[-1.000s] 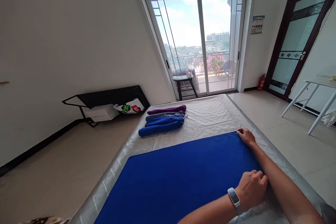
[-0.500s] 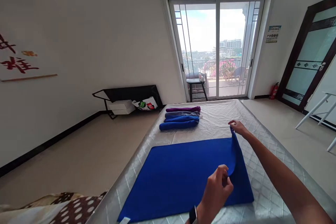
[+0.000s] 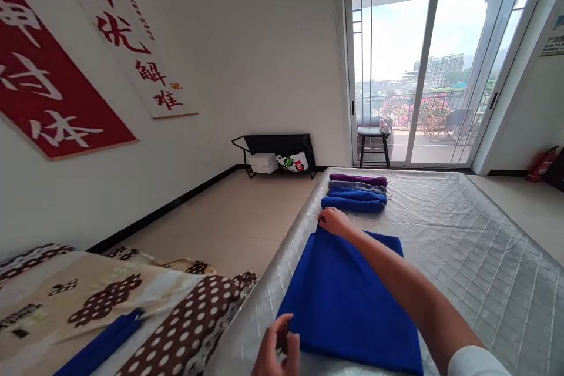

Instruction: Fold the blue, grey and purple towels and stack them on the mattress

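Note:
A blue cloth [image 3: 352, 299] lies folded over on the silvery quilted mattress [image 3: 471, 247]. At its far left corner my right hand [image 3: 337, 222] pinches the cloth's edge, the forearm reaching across from the right. My left hand [image 3: 278, 348] is at the near left corner of the cloth, fingers curled with a gap between thumb and forefinger; no cloth shows between them. Beyond my right hand, several rolled cloths lie in a row: a blue roll [image 3: 352, 204] nearest and a purple roll [image 3: 358, 179] farthest.
A bed with a brown dotted cover [image 3: 194, 311] is at the lower left, with another blue cloth [image 3: 103, 343] on it. A black rack [image 3: 277, 144] holding a white box [image 3: 263, 163] stands by the wall. Beyond the mattress are a stool [image 3: 373, 132] and glass doors.
Both hands have moved left across the mattress, and the right side of the blue cloth is now folded over to the left. The view has turned left, showing more of the dotted cover.

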Demonstrator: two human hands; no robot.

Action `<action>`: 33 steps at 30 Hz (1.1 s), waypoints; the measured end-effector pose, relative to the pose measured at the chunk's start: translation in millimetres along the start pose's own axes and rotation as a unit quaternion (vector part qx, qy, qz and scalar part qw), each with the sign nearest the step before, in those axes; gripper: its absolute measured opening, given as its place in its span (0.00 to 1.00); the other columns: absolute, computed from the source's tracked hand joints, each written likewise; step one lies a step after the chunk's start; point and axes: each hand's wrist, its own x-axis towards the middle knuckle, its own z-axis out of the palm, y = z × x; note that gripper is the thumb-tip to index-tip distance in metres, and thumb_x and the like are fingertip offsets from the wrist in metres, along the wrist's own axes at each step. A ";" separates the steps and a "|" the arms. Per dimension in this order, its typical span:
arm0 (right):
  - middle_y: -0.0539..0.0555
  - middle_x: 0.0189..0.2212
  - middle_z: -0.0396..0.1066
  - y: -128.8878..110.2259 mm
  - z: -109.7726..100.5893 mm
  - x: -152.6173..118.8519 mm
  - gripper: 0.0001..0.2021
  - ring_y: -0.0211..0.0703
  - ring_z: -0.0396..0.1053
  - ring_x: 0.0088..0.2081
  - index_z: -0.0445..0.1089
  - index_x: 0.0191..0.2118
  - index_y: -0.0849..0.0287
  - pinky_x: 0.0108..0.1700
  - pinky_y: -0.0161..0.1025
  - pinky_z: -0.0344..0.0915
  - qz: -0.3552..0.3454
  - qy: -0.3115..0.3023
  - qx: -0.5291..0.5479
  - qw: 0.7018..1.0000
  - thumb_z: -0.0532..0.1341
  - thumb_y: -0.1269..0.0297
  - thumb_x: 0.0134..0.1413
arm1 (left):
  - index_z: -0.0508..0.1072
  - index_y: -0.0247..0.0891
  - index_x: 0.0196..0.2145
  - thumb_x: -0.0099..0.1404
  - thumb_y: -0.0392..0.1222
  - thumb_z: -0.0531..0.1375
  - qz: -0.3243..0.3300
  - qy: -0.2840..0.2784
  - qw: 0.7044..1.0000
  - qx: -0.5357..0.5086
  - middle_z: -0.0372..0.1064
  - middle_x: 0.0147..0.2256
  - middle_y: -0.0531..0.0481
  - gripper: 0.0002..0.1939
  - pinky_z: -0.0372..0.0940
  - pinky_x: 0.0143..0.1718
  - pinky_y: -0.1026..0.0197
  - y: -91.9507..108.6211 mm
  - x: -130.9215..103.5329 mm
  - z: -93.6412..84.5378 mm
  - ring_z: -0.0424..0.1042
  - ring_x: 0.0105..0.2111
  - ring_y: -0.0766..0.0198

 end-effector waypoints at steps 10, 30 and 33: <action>0.59 0.51 0.73 1.4 79.7 15.7 0.15 0.51 0.69 0.54 0.75 0.49 0.56 0.54 0.43 0.64 0.018 -0.057 -0.079 0.995 0.58 0.69 0.58 | 0.77 0.40 0.39 0.64 0.53 0.50 0.103 0.031 0.972 0.207 0.77 0.36 0.39 0.20 0.69 0.38 0.48 -71.6 23.4 4.7 0.76 0.35 0.47; 0.53 0.37 0.78 4.6 -79.9 -89.1 0.08 0.41 0.74 0.38 0.75 0.38 0.58 0.43 0.38 0.70 -0.177 0.033 0.154 0.971 0.58 0.69 0.59 | 0.75 0.44 0.33 0.65 0.59 0.50 0.147 -0.027 0.987 0.061 0.78 0.33 0.47 0.20 0.74 0.38 0.52 -40.5 42.8 -4.7 0.78 0.34 0.51; 0.53 0.38 0.77 7.5 -113.4 -116.2 0.08 0.41 0.73 0.37 0.74 0.39 0.56 0.42 0.38 0.70 -0.200 0.076 0.158 0.964 0.57 0.66 0.61 | 0.76 0.44 0.32 0.62 0.65 0.54 0.165 -0.031 0.986 0.015 0.79 0.33 0.49 0.23 0.74 0.38 0.54 -6.1 55.7 -24.7 0.78 0.33 0.53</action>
